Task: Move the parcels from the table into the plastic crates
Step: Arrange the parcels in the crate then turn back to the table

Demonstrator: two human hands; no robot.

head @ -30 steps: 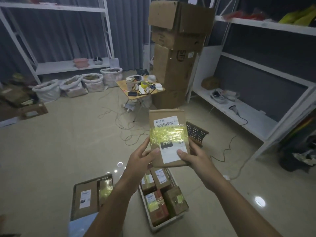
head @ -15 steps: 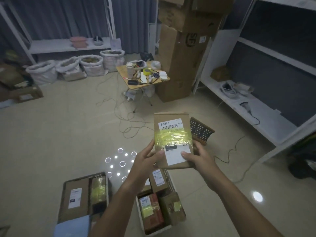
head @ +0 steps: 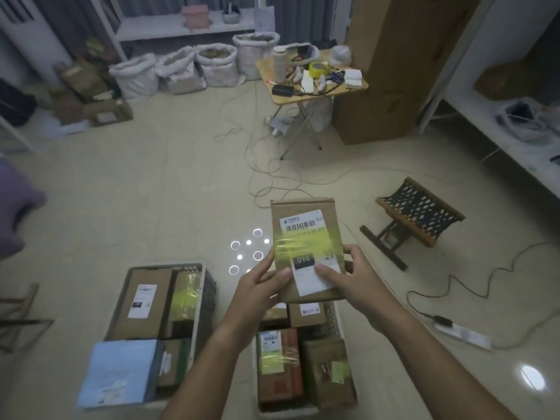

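Hands [head: 309, 286] have lowered parcel [head: 306, 237] toward crate [head: 333, 316].

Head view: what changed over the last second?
The camera tilted down, so both crates show more fully. The taped parcel sank toward the right crate, both hands still gripping its lower end. Parcels in the left crate stayed put.

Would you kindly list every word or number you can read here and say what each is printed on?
"010": dark patch on the white label of the held parcel, gripped by left hand and right hand.
Barcode digits and logo text on that label: too blurred.
Labels on parcels in the left crate and right crate: too small to read.
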